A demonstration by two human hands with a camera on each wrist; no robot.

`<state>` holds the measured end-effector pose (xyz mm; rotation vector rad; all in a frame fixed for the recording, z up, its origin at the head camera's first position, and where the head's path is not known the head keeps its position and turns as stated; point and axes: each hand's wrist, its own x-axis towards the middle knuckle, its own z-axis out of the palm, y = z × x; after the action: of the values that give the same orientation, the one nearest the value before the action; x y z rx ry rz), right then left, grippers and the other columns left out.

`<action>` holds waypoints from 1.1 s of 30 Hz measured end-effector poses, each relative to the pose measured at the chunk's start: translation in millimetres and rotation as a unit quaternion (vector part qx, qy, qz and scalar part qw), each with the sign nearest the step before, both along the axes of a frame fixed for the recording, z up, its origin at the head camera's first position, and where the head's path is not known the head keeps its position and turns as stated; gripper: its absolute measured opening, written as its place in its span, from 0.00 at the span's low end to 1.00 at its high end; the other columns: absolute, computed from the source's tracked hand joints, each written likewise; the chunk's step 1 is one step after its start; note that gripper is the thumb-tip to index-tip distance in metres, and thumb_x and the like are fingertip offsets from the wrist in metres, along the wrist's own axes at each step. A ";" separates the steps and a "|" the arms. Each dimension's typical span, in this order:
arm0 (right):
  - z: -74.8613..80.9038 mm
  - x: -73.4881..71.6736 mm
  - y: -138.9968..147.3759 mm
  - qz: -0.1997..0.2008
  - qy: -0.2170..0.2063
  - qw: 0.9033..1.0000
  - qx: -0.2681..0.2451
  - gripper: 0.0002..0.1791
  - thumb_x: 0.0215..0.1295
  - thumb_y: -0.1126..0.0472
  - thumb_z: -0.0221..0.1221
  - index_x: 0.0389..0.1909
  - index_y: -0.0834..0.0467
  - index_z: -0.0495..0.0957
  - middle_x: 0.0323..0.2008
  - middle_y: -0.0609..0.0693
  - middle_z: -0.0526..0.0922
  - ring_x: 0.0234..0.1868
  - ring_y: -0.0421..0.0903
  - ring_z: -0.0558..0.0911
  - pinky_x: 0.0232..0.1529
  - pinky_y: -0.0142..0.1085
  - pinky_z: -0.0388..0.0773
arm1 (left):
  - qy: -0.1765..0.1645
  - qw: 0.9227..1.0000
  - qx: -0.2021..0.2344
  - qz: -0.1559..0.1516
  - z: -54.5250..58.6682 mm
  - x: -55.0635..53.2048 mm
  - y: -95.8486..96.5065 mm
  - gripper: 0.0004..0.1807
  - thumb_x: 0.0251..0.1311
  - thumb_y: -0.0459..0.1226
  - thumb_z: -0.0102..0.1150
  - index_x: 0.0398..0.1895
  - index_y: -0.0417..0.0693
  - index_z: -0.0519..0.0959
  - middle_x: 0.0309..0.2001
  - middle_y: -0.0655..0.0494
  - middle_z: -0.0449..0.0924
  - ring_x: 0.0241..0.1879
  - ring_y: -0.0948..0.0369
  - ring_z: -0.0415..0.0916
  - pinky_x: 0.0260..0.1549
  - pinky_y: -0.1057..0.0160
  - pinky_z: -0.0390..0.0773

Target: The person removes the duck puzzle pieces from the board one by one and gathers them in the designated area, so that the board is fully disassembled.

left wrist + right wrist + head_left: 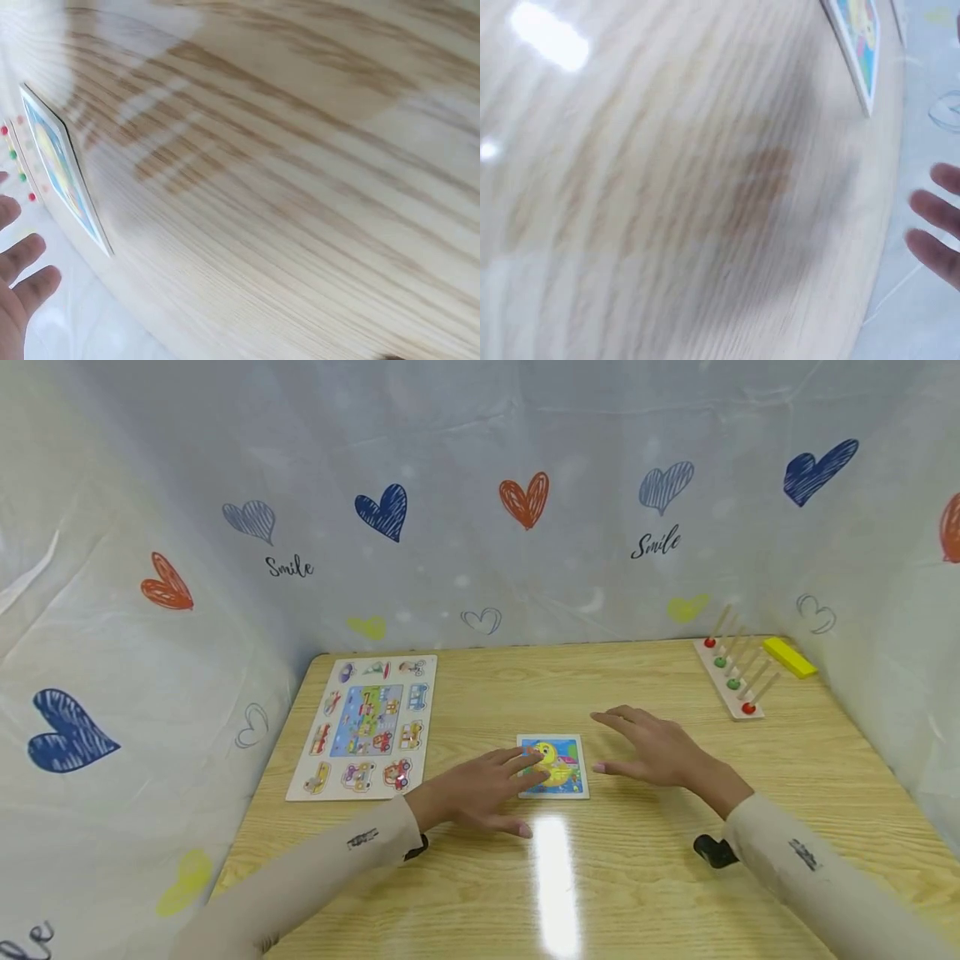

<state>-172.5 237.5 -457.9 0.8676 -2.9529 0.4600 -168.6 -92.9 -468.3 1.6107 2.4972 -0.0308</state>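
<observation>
A small square duck puzzle (564, 781) with a white frame lies flat at the middle of the table. My left hand (483, 789) hovers at its left side, fingers spread and partly covering the duck picture in the head view. To the right of the puzzle is my right hand (648, 747), its fingers apart and pointing left, holding nothing. In the left wrist view the puzzle (60, 165) appears beyond the fingertips (37, 289). The right wrist view shows a corner of the puzzle (859, 45) and several spread fingers (934, 210).
A larger vehicle picture board (300, 777) lies at the left. At the back right stands a pale pegboard (731, 697) with sticks and red and green beads, beside a yellow block (789, 657). A heart-printed curtain (450, 568) encloses the wooden table (480, 693).
</observation>
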 end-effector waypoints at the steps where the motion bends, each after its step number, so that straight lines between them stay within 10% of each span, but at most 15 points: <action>1: 0.4 -2.5 -2.4 0.004 -0.012 1.000 -0.005 0.43 0.62 0.32 0.62 0.72 0.52 0.68 0.65 0.55 0.75 0.58 0.57 0.80 0.47 0.58 0.80 | 0.003 1.000 -0.004 -0.006 0.0 0.6 3.8 0.45 0.68 0.69 0.42 0.80 0.55 0.55 0.80 0.49 0.52 0.78 0.47 0.52 0.74 0.49 0.59; 15: -6.1 -36.9 -25.3 0.053 -0.194 0.973 -0.110 0.30 0.70 0.50 0.63 0.67 0.61 0.73 0.57 0.58 0.81 0.45 0.46 0.84 0.48 0.47 0.81 | 0.009 0.998 -0.048 -0.044 -8.8 10.1 42.4 0.44 0.71 0.67 0.38 0.80 0.51 0.54 0.80 0.50 0.50 0.78 0.45 0.50 0.74 0.50 0.58; 33: -15.3 -61.7 -48.5 0.106 -0.236 0.960 -0.107 0.21 0.70 0.60 0.63 0.61 0.61 0.78 0.48 0.54 0.84 0.42 0.44 0.84 0.48 0.42 0.82 | -0.034 0.995 -0.085 -0.026 -16.9 9.4 42.9 0.49 0.67 0.71 0.38 0.83 0.59 0.41 0.83 0.54 0.33 0.81 0.48 0.36 0.77 0.52 0.49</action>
<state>-234.3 188.9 -473.3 1.1973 -3.1315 1.1196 -159.2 -50.0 -485.1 1.5784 2.3325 -0.1877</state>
